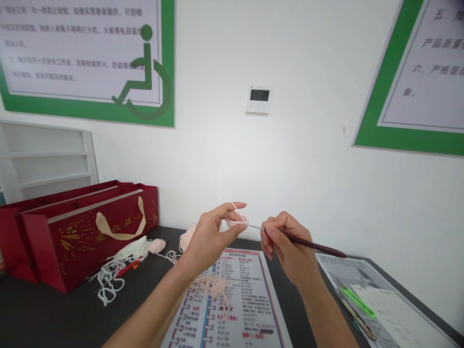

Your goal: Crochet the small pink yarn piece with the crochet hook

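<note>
My left hand [213,234] is raised above the table and pinches a small piece of pale pink crochet work [237,221], with yarn looped over the index finger. My right hand [286,244] is closed on a dark red crochet hook [315,246]. The hook's thin metal tip points left into the pink piece. A strand of pink yarn hangs down to a loose tangle [213,287] lying on a printed sheet [235,299] below my hands.
Red gift bags [72,232] stand at the left on the dark table [43,314], with white yarn [116,270] and pink yarn balls [156,245] beside them. Papers and a green tool [358,302] lie at the right. A white wall with posters stands close behind.
</note>
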A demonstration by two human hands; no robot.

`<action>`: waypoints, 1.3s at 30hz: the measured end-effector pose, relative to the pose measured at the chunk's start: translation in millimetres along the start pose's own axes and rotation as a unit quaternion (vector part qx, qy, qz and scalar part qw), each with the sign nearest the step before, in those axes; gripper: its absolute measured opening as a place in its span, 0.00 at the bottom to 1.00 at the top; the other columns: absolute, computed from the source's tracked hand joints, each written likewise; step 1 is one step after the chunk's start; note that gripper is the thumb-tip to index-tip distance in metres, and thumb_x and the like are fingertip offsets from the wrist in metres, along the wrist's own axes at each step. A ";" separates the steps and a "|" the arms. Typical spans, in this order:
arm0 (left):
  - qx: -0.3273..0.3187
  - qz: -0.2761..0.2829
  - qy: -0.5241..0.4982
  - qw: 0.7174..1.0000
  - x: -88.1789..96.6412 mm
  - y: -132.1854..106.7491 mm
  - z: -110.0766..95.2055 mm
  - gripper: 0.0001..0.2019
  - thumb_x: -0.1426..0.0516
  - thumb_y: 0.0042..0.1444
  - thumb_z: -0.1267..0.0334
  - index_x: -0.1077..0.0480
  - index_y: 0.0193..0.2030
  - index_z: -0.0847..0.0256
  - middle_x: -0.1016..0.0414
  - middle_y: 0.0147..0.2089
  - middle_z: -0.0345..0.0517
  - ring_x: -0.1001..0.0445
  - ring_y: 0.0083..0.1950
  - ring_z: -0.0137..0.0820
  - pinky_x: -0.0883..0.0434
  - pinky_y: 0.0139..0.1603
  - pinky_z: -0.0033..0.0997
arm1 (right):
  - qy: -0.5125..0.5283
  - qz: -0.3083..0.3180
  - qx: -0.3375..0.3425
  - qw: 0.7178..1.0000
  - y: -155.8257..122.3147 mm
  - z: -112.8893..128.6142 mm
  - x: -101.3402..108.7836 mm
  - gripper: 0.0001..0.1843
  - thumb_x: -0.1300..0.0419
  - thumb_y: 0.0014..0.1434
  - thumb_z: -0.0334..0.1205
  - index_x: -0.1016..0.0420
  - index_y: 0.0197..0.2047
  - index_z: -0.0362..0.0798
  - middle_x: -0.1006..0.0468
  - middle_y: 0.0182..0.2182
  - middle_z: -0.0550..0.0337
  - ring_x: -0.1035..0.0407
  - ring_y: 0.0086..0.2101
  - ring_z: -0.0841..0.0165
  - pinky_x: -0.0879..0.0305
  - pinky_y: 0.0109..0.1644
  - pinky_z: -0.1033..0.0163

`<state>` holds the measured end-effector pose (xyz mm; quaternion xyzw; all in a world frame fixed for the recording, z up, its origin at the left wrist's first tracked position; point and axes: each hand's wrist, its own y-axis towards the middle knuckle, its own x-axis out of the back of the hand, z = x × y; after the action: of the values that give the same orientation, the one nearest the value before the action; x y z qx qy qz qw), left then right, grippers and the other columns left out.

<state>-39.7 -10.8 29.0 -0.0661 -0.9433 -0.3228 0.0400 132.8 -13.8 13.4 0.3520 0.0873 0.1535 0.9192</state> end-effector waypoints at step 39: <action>0.133 0.044 -0.296 0.945 -6.8 -2.8 -2.6 0.18 0.37 0.50 0.69 0.29 0.50 0.60 0.31 0.26 0.32 0.33 0.29 0.19 0.37 0.42 0.26 | -0.357 0.000 0.356 0.864 -1.3 -26.4 -8.2 0.17 0.44 0.56 0.22 0.33 0.44 0.51 0.28 0.32 0.59 0.33 0.31 0.69 0.34 0.30 0.64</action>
<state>-33.3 -15.3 28.6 -0.1939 -0.9431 -0.1583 -0.2190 118.4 -1.2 -6.6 0.6856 -0.1985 -0.0241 0.6999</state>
